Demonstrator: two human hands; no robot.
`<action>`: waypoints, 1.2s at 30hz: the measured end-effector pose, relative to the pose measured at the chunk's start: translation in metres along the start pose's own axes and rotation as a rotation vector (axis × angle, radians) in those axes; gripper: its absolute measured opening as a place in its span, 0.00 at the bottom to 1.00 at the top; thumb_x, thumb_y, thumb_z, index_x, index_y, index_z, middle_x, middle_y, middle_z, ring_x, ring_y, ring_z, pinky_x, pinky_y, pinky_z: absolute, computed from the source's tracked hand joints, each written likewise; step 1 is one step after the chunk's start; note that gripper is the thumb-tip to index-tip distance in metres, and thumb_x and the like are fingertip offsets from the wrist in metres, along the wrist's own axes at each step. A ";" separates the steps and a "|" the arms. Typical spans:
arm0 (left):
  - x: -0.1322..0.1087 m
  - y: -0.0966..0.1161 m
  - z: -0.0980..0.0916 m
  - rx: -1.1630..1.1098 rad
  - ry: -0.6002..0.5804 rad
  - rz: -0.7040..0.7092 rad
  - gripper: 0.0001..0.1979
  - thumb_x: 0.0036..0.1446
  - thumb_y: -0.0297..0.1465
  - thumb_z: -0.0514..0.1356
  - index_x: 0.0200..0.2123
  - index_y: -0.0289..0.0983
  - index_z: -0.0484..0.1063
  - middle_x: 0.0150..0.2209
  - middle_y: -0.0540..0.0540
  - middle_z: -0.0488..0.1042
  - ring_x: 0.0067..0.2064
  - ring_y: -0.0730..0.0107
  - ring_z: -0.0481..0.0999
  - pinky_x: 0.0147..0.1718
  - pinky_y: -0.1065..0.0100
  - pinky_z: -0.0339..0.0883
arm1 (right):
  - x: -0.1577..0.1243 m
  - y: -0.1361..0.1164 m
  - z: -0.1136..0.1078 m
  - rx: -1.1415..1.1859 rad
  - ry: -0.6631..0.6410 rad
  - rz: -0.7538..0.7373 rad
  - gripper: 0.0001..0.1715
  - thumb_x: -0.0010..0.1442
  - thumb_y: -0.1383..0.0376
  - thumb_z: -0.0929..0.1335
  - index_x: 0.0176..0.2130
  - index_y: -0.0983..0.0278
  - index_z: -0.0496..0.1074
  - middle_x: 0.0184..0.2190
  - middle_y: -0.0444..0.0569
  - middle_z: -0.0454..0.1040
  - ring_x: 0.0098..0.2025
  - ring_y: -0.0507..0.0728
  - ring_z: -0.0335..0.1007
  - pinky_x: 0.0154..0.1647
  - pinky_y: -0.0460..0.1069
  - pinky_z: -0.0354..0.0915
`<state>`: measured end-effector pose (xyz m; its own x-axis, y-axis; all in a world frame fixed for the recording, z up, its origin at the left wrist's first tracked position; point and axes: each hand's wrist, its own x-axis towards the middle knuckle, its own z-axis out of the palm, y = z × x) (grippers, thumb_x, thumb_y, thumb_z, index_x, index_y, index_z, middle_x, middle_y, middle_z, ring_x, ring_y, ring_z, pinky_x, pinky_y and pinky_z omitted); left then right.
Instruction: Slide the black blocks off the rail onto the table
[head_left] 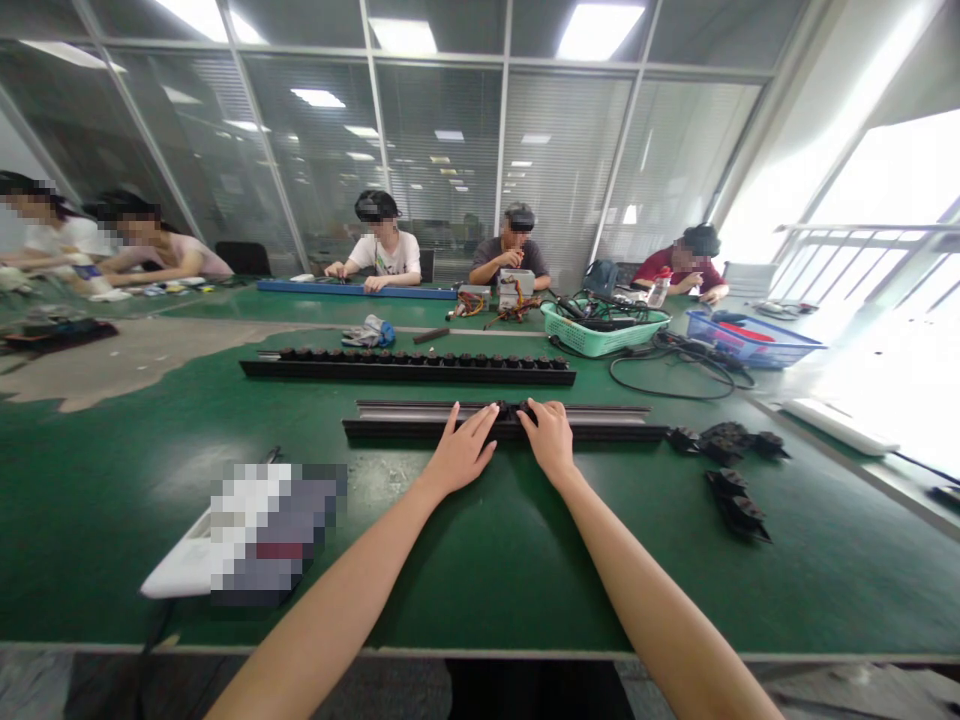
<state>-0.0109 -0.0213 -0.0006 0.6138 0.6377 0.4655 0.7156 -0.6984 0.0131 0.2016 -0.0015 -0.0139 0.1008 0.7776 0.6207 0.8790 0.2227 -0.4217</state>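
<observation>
A long black channel rail with a grey inner strip lies across the green table before me. My left hand rests over its middle, fingers stretched and thumb apart, fingertips touching a small black part in the channel. Just to the right, my right hand has bent fingers and thumb closed at another small black part, mostly hidden by the fingertips. Behind it lies a second black rail, lined with several similar black parts. More loose black parts lie beyond the rail's right end.
A black tray piece with black parts sits at right. A white device lies at front left. Farther back are a green basket of cables, a blue basket and a grey-blue cloth item. Several people sit across the table.
</observation>
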 end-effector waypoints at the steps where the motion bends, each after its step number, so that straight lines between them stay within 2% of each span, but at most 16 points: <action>1: 0.000 0.000 0.000 0.005 0.003 -0.001 0.31 0.75 0.35 0.45 0.77 0.37 0.46 0.75 0.39 0.58 0.75 0.62 0.58 0.76 0.43 0.29 | -0.001 0.000 0.000 -0.016 0.002 -0.005 0.21 0.73 0.61 0.65 0.57 0.67 0.79 0.47 0.59 0.83 0.56 0.66 0.68 0.53 0.56 0.68; 10: 0.000 0.000 0.001 0.017 0.016 0.011 0.31 0.76 0.35 0.44 0.77 0.38 0.45 0.75 0.39 0.58 0.75 0.63 0.58 0.76 0.43 0.30 | -0.003 -0.005 -0.007 -0.143 -0.030 -0.048 0.20 0.74 0.60 0.65 0.58 0.66 0.78 0.49 0.58 0.83 0.57 0.66 0.68 0.56 0.58 0.63; 30: 0.000 -0.001 0.000 0.025 0.006 0.008 0.30 0.76 0.35 0.44 0.76 0.35 0.50 0.75 0.39 0.58 0.75 0.63 0.58 0.76 0.42 0.30 | -0.002 0.004 -0.004 -0.035 0.012 0.010 0.19 0.73 0.60 0.67 0.57 0.64 0.80 0.49 0.57 0.83 0.56 0.66 0.69 0.55 0.57 0.64; 36: 0.000 0.000 0.001 0.037 0.012 0.013 0.30 0.75 0.35 0.45 0.77 0.37 0.48 0.75 0.39 0.59 0.75 0.62 0.59 0.76 0.42 0.31 | -0.002 0.006 -0.003 -0.025 0.014 0.011 0.20 0.73 0.60 0.66 0.57 0.64 0.79 0.49 0.57 0.83 0.56 0.66 0.69 0.55 0.57 0.64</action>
<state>-0.0105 -0.0203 -0.0015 0.6191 0.6249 0.4756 0.7198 -0.6937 -0.0255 0.2080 -0.0040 -0.0156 0.1166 0.7714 0.6255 0.8892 0.1995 -0.4117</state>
